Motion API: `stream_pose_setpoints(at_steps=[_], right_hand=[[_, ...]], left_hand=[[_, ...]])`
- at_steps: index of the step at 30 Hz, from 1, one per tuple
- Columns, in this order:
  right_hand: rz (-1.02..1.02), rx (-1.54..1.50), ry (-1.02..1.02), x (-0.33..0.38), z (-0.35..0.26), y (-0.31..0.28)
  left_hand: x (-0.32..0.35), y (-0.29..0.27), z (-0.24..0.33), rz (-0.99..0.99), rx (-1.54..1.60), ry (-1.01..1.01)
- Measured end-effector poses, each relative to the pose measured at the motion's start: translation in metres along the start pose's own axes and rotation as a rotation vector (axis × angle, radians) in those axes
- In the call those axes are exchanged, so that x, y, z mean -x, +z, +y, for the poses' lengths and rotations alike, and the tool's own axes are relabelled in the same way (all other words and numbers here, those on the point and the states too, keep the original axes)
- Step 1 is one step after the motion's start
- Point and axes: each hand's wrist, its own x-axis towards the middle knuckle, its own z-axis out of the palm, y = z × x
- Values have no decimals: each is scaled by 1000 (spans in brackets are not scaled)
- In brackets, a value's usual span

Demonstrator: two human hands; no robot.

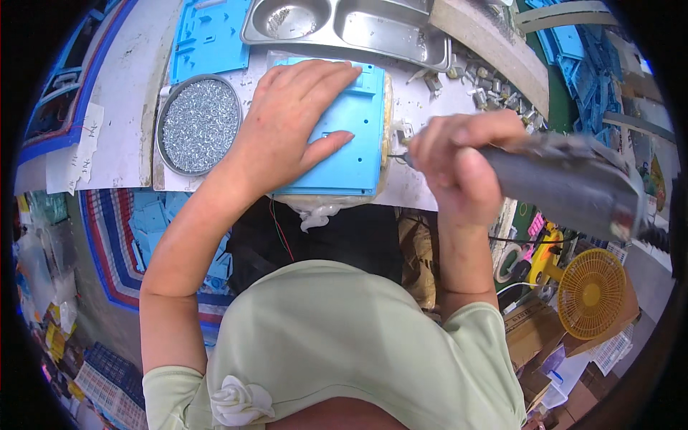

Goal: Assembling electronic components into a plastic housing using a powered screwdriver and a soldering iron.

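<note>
Under my left hand (290, 118) lies a light blue plastic panel (362, 158) with small holes, resting on a yellowish padded block in clear plastic. The fingers stretch across the panel's far part and the thumb is apart, pressing on its face. My right hand (462, 154) is wrapped round a dark grey electric screwdriver (559, 183), blurred by motion. Its thin bit points left, close to the panel's right edge; whether it touches anything I cannot tell. Left of the panel stands a round dish (159, 132) full of small silvery screws (201, 125).
A metal compartment tray (344, 49) stands behind the panel, with some screws in its left hollow. Another blue panel (208, 39) lies at far left. Several small metal parts (494, 89) are scattered at right, beside a pale strip (494, 46). A yellow fan (591, 294) stands lower right.
</note>
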Motion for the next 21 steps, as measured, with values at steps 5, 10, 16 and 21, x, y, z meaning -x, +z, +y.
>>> stream_pose_setpoints(at_steps=[5,10,16,21], right_hand=[[-95,99,-35,-15,-19,2],[-138,27,-94,-29,-37,-6],[49,150,18,-52,-34,-23],[158,124,90,-85,-10,-16]], left_hand=[[-26,-3,-22,-18,-231,60],[39,-89,-19,415,3,-21],[433,-106,-133,943,-127,-1267],[641,39,-101,1346,114,-2035]])
